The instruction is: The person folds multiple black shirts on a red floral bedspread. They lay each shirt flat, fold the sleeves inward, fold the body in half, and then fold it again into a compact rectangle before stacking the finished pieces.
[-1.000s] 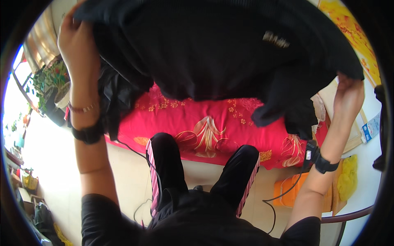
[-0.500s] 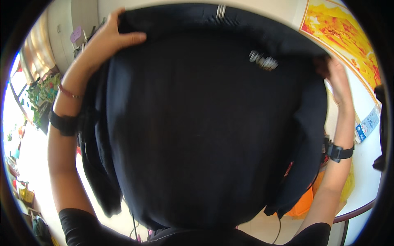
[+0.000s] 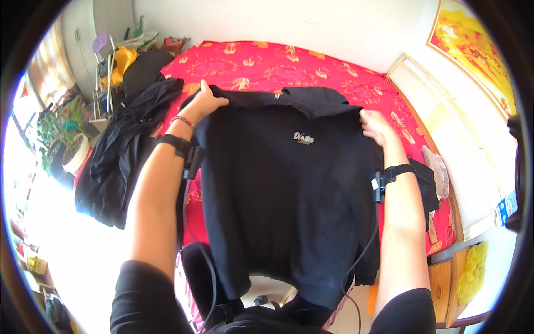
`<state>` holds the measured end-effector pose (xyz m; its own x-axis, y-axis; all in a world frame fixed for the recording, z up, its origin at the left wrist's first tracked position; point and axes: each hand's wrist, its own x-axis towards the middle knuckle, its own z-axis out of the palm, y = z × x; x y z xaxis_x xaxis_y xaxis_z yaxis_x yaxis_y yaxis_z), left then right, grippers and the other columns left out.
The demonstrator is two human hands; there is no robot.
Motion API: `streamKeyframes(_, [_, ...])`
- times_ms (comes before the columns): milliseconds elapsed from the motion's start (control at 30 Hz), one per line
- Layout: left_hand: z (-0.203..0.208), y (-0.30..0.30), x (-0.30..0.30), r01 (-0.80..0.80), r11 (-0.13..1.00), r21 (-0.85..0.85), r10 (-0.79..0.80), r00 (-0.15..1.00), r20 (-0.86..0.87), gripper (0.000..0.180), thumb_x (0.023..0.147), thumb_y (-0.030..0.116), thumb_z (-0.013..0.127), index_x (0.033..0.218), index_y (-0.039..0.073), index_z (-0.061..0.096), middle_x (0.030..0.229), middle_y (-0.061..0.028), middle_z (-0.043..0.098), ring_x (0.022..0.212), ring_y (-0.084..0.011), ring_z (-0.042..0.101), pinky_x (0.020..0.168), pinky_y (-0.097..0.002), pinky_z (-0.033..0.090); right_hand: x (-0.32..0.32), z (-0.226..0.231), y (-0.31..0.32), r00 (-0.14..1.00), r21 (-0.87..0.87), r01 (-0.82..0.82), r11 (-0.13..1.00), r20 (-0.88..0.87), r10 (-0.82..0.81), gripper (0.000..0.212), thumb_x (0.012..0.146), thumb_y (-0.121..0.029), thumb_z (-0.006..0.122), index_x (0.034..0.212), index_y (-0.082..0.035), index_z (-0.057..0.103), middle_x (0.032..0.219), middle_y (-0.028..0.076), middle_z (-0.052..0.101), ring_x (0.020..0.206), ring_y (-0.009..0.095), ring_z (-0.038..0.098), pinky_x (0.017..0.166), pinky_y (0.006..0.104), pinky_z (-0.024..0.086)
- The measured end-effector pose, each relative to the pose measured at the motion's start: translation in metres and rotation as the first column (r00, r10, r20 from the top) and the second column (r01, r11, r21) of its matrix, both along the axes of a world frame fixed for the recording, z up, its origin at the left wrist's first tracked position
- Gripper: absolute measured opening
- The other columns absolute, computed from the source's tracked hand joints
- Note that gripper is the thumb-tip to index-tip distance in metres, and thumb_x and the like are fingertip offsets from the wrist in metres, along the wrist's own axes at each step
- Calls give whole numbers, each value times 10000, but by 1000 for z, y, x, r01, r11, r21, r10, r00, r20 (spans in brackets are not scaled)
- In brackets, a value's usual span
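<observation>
I hold up a black sweatshirt (image 3: 267,183) by its shoulders, spread wide over the near edge of a bed. Its front faces me, with a small pale print on the chest and what looks like a hood or collar folded at the top. My left hand (image 3: 207,102) grips the left shoulder, thumb laid across the front. At the other shoulder, the fingers of my right hand (image 3: 376,127) are curled around the cloth. The lower body and sleeves hang down in front of my legs.
The bed carries a red patterned sheet (image 3: 250,64). Dark clothes (image 3: 125,145) are heaped on its left side; another dark piece (image 3: 424,183) lies at the right beside a clear plastic bag (image 3: 438,167). A potted plant (image 3: 72,150) stands at left, a yellow bag (image 3: 473,273) at lower right. Cables hang from my wrists.
The sweatshirt has come down and away from my head, both hands still gripping its shoulders. The bed behind it now shows.
</observation>
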<state>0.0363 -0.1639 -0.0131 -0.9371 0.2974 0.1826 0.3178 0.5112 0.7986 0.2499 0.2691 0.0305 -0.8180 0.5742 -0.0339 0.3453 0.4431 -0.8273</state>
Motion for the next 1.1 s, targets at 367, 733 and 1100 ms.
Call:
streamKeyframes(367, [-67,-183,179,337,930,147,-368,841,398,352,974,225,666,1241,-4,645,1105,-93,702,1000,-182,691,894,-318,556,272,-97,0,923,118,-174,978,366,120,552,995,-190,635,1482,-14,442,1455,236,534,1347,298,537,1100,367,435])
streamKeyframes(733, [-135,-176,344,151,882,447,-437,617,654,595,974,101,649,1498,-17,392,1424,-170,549,1250,-256,601,1014,-364,504,362,-135,-126,916,-27,-384,923,116,385,667,801,-31,814,1402,-49,527,976,81,691,843,127,668,701,251,555])
streamKeyframes(1100, [-237,-91,369,-595,666,451,-306,333,892,208,941,69,631,1118,-40,630,1085,-139,700,985,-293,698,859,-425,586,359,-133,-211,796,542,-601,587,471,380,1032,594,-462,914,1490,-206,471,1488,268,381,1371,463,372,1121,582,324])
